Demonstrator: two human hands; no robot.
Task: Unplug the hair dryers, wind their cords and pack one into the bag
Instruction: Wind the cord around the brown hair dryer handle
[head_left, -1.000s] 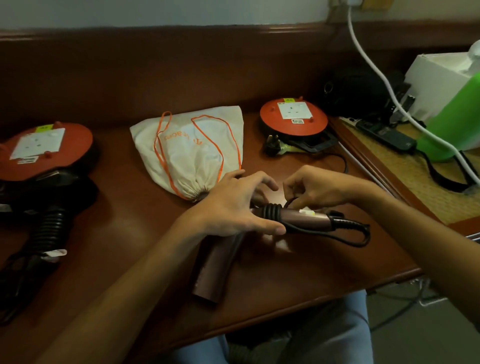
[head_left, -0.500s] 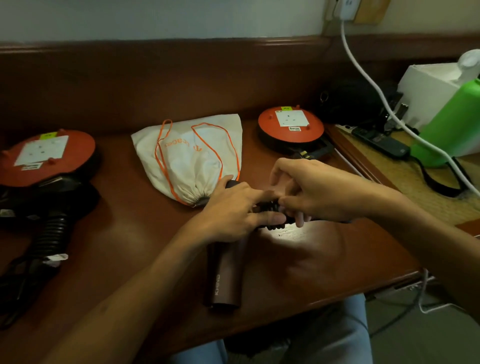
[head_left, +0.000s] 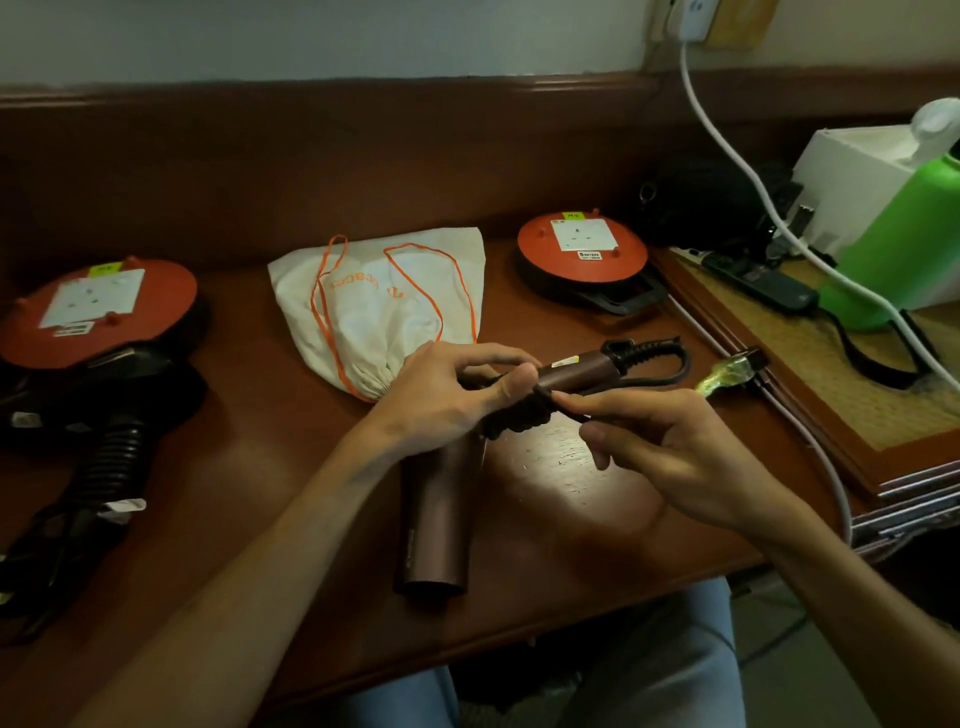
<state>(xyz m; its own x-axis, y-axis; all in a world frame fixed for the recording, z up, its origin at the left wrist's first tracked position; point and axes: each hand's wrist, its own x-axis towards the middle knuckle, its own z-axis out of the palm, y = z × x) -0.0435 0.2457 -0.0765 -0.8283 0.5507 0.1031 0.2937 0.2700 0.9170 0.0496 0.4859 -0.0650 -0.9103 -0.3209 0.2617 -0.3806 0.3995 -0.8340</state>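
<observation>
Winding cord on brown dryer (head_left: 436, 525).
My left hand (head_left: 447, 400) grips handle, right hand (head_left: 670, 457) pinches cord (head_left: 571, 413); slack coils could slip.

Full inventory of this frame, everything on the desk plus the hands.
brown tube-shaped hair dryer: 1, desk centre, black cord partly wound on handle
black hair dryer: 1, left, cord wound
round red extension reels: 2, left and right rear
white drawstring bag with orange cord: 1, rear centre, mouth cinched
green bottle: 1, far right
white box: 1, behind bottle
white cable: 1, from wall plug
left hand: grips dryer handle
right hand: pinches black cord
</observation>
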